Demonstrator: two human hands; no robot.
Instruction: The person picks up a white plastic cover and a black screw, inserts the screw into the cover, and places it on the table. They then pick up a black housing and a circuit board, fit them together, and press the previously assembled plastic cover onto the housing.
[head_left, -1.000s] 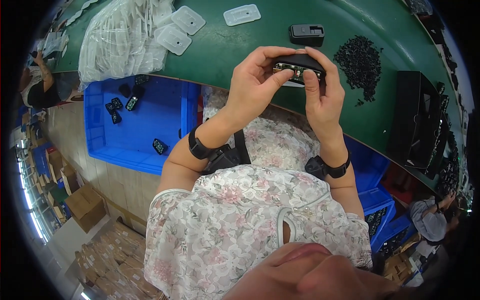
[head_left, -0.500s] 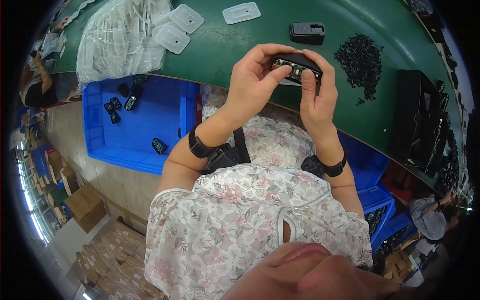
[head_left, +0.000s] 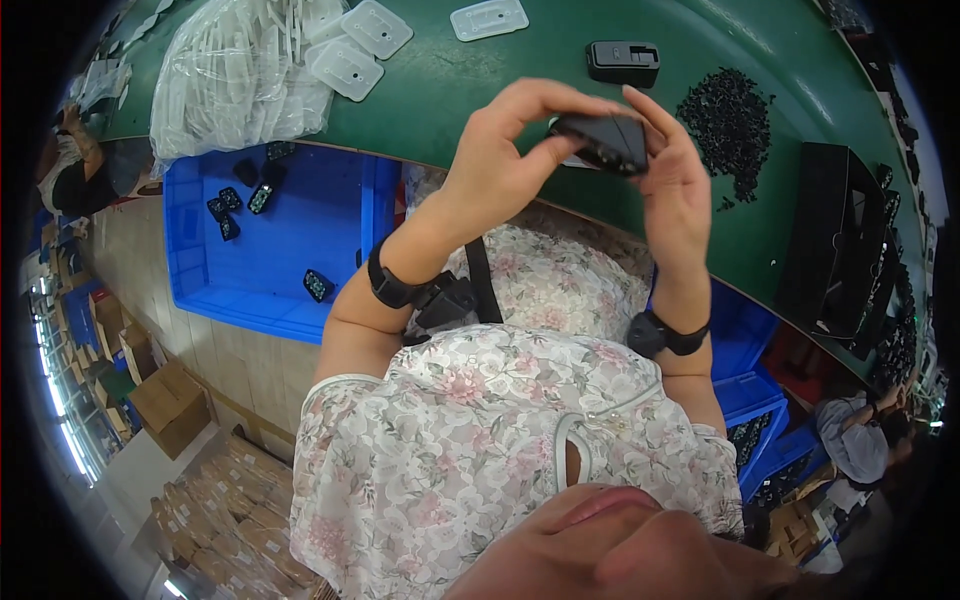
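Above the near edge of the green workbench, my left hand (head_left: 505,160) is closed round a black plastic housing (head_left: 605,140), fingers over its far side and thumb on its near side. The housing is tilted, and little of the circuit board inside it shows. My right hand (head_left: 675,185) is at the housing's right end, index finger raised and fingers apart; whether it still touches the housing is unclear. Beyond my hands lies a black rectangular holder (head_left: 622,62) with a recess. To the right is a heap of small black parts (head_left: 725,120).
Clear plastic bags (head_left: 235,85) and translucent white plates (head_left: 345,68) lie at the bench's left. A blue bin (head_left: 280,310) below holds several black housings. An open black box (head_left: 825,230) stands at the right. Other people sit at both sides.
The housing has been tipped, turning its board side largely out of sight. My right hand has moved right, its thumb no longer on the board side. My left hand keeps its grip.
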